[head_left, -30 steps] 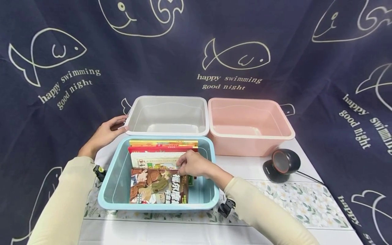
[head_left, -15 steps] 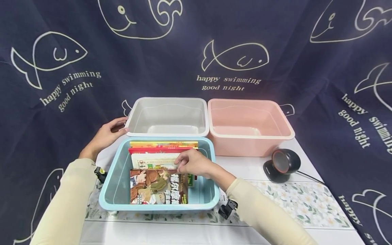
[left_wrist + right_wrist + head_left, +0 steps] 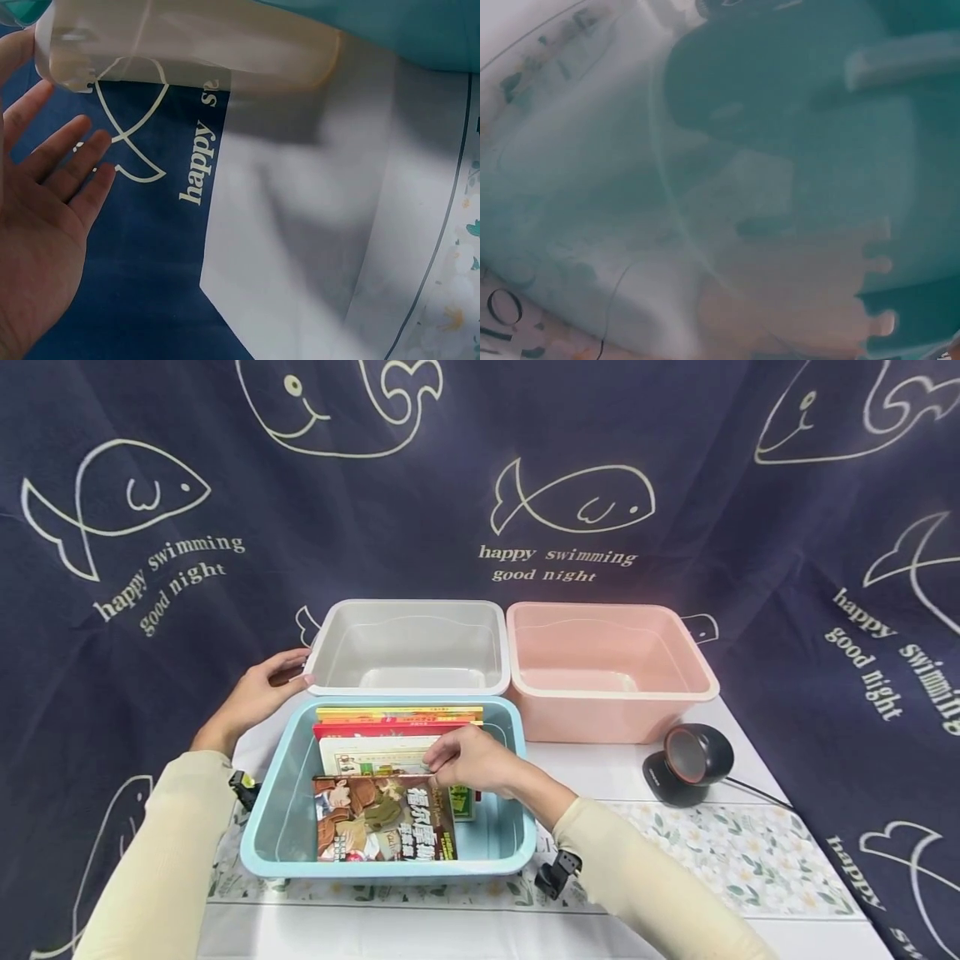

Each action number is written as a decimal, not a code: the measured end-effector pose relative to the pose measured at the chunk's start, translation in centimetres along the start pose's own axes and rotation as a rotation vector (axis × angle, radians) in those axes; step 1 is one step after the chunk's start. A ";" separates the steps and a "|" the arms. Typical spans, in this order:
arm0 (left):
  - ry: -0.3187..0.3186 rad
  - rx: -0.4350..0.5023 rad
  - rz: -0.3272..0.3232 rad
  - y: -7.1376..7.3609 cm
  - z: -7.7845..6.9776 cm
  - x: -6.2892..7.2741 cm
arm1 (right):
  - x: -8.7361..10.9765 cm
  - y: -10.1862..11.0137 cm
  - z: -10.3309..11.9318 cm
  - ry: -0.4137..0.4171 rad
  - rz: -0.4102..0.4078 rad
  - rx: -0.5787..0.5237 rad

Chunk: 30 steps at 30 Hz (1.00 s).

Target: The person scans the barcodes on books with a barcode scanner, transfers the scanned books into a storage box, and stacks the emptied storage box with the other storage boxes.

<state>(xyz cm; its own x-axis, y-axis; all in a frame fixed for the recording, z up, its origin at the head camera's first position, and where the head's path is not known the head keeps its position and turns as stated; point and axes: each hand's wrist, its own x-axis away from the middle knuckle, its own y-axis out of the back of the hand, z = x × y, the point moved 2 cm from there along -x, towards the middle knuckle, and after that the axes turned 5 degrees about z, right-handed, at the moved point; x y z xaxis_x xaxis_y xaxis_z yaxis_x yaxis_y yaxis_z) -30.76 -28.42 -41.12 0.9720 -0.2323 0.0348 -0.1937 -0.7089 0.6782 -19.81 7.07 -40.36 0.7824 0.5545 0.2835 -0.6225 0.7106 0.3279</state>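
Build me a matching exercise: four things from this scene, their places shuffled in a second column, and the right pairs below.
Things
1. gray bin
2. black device
3. brown book
4. pink bin

Places
A. in the blue bin, in front of the other books
B. back row, right side
C. back row, beside the left hand
D. on the table, trailing a cable

Pairs: 1-C, 2-D, 3-A, 4-B

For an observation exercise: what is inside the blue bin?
A brown book in front, then a white book, red book and yellow-orange edges. The brown book hides much of the white book; anything underneath cannot be seen.
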 end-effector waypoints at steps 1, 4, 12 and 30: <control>-0.003 0.002 -0.002 0.0 0.0 0.0 | -0.1 -0.1 0.0 -0.010 0.010 -0.001; -0.012 0.001 -0.004 0.1 0.0 0.1 | -0.4 -0.3 -0.1 -0.036 0.042 -0.021; -0.017 0.015 -0.007 -0.1 0.0 0.0 | -1.0 -1.0 -0.1 -0.074 0.099 -0.043; -0.029 0.028 0.002 -0.2 0.3 0.1 | -0.8 -1.7 0.1 -0.043 0.119 0.003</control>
<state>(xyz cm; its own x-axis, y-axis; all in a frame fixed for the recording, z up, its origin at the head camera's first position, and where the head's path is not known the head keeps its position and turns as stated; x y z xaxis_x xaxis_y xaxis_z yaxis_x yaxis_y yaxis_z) -30.68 -28.53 -41.45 0.9673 -0.2531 0.0145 -0.2000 -0.7266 0.6573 -19.36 5.33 -41.03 0.7016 0.6158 0.3586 -0.7109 0.6395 0.2928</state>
